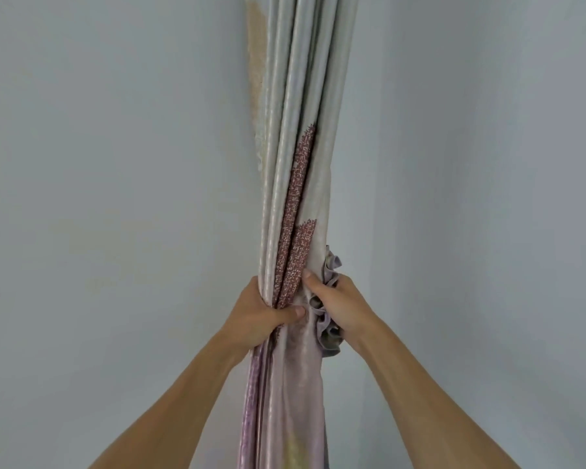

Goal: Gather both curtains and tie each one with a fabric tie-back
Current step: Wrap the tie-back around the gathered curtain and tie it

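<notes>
Hanging in the corner where two pale walls (115, 164) meet, the curtain (301, 164) is bunched into one narrow column of grey-white folds with dark red woven patches and a lilac lower part. The left hand (261, 316) is wrapped around the curtain's left side, thumb pressed across the front folds and squeezing them tight. The right hand (339, 306) clasps the curtain's right side at the same height, thumb on the front, its fingers closed over a ruffled lilac tie (329, 319) that lies touching the curtain's right edge.
</notes>
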